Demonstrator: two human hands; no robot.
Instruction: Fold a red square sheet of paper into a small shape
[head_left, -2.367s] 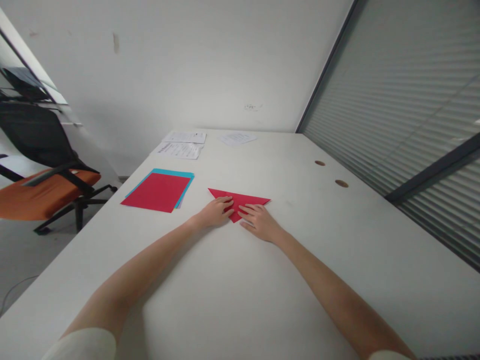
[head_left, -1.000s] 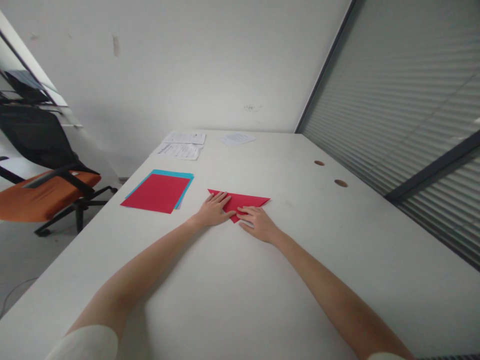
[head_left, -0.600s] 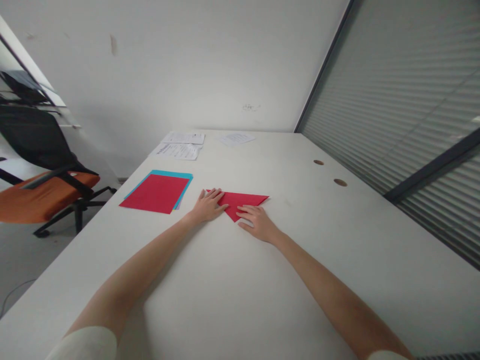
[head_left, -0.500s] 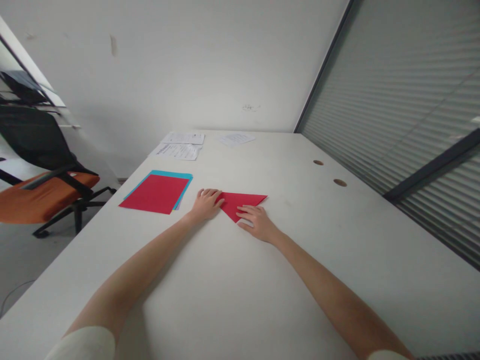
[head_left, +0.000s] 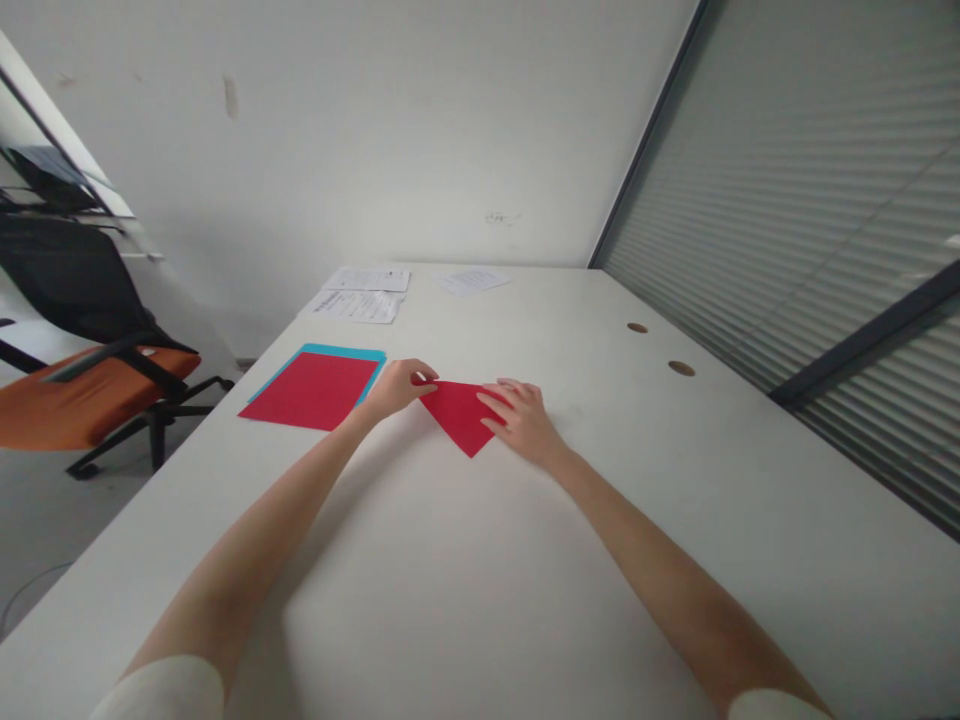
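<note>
While our left hand [head_left: 397, 386] pinches the left corner of the folded red paper [head_left: 459, 420] between thumb and fingertips, our right hand [head_left: 528, 424] lies open and flat on the paper's right part. Its fingers [head_left: 496, 401] are spread and press the sheet down onto the table [head_left: 480, 600]. We see the paper as a triangle, with one point turned toward the near edge and its long side toward the far edge. It sits about midway between the table's left and right edges, in the farther half of the top. The pinched corner seems slightly raised, though we cannot tell for sure.

Just beside our left hand, toward the left edge, lies a stack of coloured sheets [head_left: 311, 390]: a red one on top and a blue one showing under it along the far and right sides. Near the far left corner we find printed sheets [head_left: 361, 296], and a single sheet [head_left: 472, 281] lies close to the far edge. Two round holes [head_left: 682, 368] sit toward the right edge, well apart from the paper. Grey blinds [head_left: 810, 200] run along that edge. Off the left edge stands an office chair [head_left: 71, 395] with an orange seat.
</note>
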